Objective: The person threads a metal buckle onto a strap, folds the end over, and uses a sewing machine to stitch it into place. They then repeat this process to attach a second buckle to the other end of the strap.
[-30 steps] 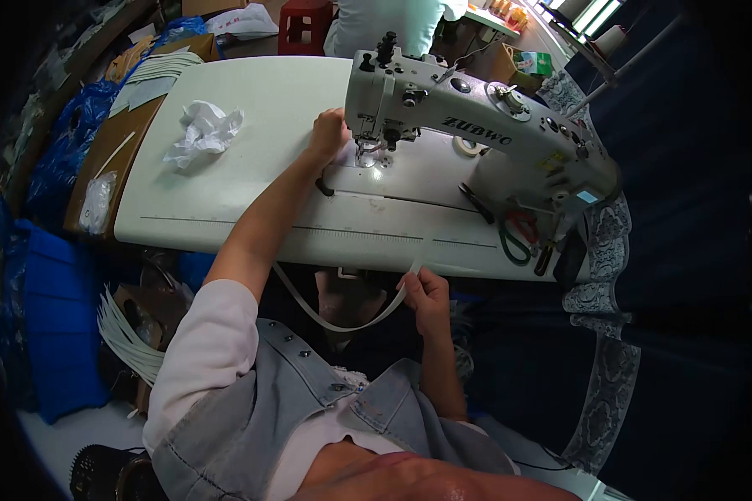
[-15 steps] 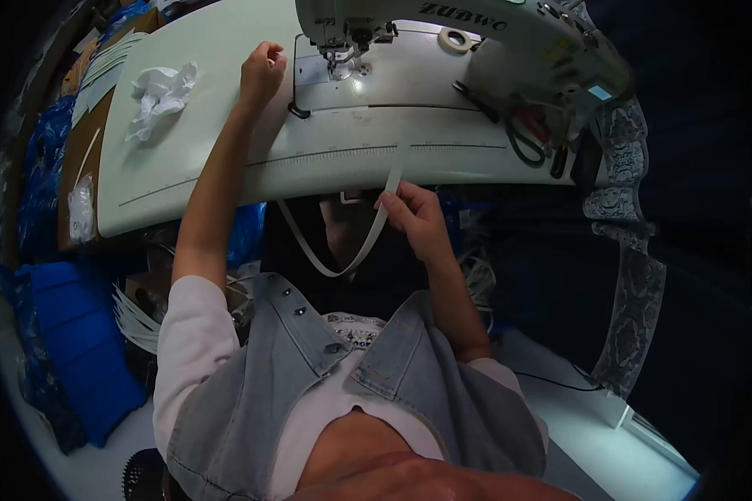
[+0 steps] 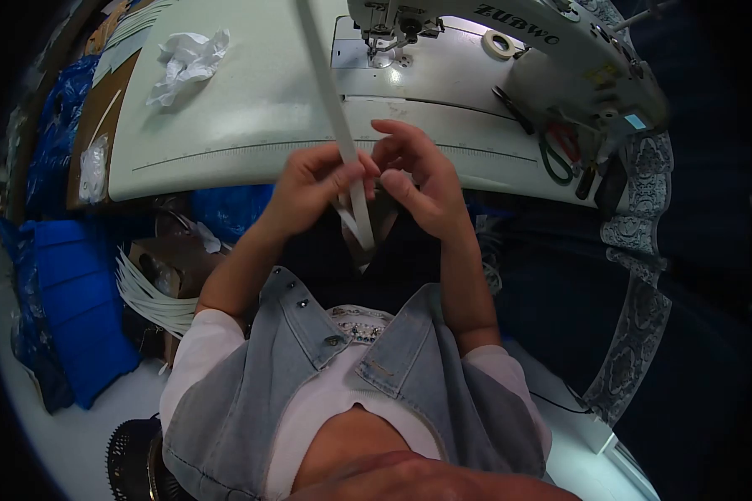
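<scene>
A long, narrow white strip stands up in front of the table edge, its lower part bent back in a fold. My left hand pinches it between thumb and fingers just above that fold. Close by on the right, my right hand has its fingers curved and apart, thumb toward the strip, with nothing visible in it. Both hands are over the front edge of the sewing table. Beyond them is the sewing machine, its needle area above a metal plate.
Crumpled white paper lies on the table's left. At right are a tape roll, dark snips and green-and-red-handled scissors. Patterned lace hangs at the right side. White strips bundle at lower left beside a blue bag.
My left hand has come back from the table beside the machine and now grips the strip. My right hand has let go of it and opened. The strip has swung upright.
</scene>
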Demonstrator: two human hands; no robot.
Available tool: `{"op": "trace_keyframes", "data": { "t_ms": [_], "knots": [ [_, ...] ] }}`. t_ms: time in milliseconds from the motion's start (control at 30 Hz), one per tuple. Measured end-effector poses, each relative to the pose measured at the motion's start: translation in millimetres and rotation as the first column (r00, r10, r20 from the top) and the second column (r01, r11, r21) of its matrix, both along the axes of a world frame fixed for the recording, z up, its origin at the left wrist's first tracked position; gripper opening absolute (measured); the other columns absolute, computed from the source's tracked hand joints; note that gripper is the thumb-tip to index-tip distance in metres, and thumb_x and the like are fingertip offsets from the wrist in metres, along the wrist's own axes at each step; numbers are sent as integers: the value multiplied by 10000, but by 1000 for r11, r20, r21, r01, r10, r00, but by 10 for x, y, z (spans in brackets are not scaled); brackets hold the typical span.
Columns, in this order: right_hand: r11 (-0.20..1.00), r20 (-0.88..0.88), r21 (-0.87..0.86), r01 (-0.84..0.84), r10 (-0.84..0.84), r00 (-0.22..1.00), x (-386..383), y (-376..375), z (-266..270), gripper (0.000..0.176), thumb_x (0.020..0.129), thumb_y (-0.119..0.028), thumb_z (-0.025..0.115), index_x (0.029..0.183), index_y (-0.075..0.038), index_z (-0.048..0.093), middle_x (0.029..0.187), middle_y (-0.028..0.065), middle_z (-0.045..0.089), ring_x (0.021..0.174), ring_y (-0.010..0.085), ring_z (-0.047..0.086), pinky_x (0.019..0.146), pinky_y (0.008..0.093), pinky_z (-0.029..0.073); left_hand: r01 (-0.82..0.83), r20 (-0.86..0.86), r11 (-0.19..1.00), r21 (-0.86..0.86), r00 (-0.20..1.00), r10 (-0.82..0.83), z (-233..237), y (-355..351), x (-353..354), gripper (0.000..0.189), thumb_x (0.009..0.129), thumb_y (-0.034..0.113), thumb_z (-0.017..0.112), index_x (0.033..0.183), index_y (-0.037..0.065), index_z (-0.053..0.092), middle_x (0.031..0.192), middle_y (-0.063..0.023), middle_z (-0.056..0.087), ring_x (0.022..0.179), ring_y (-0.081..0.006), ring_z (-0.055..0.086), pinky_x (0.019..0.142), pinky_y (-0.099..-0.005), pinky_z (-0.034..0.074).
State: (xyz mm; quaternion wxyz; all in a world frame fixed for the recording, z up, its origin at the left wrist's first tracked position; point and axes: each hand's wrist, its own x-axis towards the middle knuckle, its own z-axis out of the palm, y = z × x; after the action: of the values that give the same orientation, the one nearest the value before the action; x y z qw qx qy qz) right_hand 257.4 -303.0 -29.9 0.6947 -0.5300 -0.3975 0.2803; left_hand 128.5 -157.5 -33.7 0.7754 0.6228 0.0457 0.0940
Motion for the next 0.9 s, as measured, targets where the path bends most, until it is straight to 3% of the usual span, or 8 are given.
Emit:
{"op": "trace_keyframes", "data": {
  "t_ms": [133,233,567,667,733,800,833,900],
  "knots": [
    [932,151,-183,-313,341,928,-163,-142,-444,344,900,-142,590,1218,-20,541,886,49,625,751,106,587,710,241,477,-333,59,910,-249,932,357,3,490,164,219,951,169,534,1056,-13,598,854,-67,616,801,-157,609,738,-265,496],
    [788,-168,-342,-512,485,858,-303,-439,-721,333,928,-134,558,1233,-3,528,921,56,617,808,100,590,740,239,481,-543,29,805,-238,824,565,-141,950,258,236,933,196,572,1072,12,624,889,-47,639,818,-159,631,770,-287,511],
    [894,-278,-425,-143,22,960,-360,-1117,-681,265,930,-65,516,1182,3,565,770,47,599,577,64,538,483,192,411,-605,7,790,98,794,608,-680,2776,1146,301,921,209,599,1147,10,597,917,-63,641,876,-170,631,822,-275,500],
    [927,-319,-376,-7,-122,940,-331,-979,-687,224,934,-52,500,1139,2,573,770,60,598,557,59,521,456,178,372,-558,240,283,780,684,688,-735,2486,1365,397,872,223,654,1141,-51,552,1038,-165,607,997,-265,602,894,-320,472],
    [940,-340,-335,63,-183,923,-343,-858,-737,200,936,-46,491,1112,-1,577,766,65,597,555,57,516,453,172,358,-573,577,-171,802,668,469,-624,1763,1351,437,795,210,717,1126,-24,553,1174,-192,546,1107,-317,539,948,-357,434],
    [956,-359,-292,24,-133,924,-381,-773,-814,193,934,-45,474,1096,11,564,783,81,605,538,78,518,465,182,384,-514,474,167,842,851,226,-816,1582,1363,459,760,240,751,1142,57,575,1179,-124,561,1107,-311,535,960,-372,425],
    [956,-365,-292,22,-133,921,-403,-744,-826,193,934,-45,474,1096,11,564,783,81,605,538,78,518,465,182,384,-380,264,441,813,916,303,-795,1398,1365,425,729,258,761,1093,93,619,1173,-100,553,1096,-317,516,958,-404,399],
    [978,-307,-168,-120,63,950,-428,-701,-822,238,908,-8,474,1120,4,580,845,113,639,566,104,554,514,194,429,-378,249,352,856,899,359,-892,1311,1453,410,719,274,767,1071,111,634,1182,-93,547,1109,-312,505,951,-424,397]
  ]
}}
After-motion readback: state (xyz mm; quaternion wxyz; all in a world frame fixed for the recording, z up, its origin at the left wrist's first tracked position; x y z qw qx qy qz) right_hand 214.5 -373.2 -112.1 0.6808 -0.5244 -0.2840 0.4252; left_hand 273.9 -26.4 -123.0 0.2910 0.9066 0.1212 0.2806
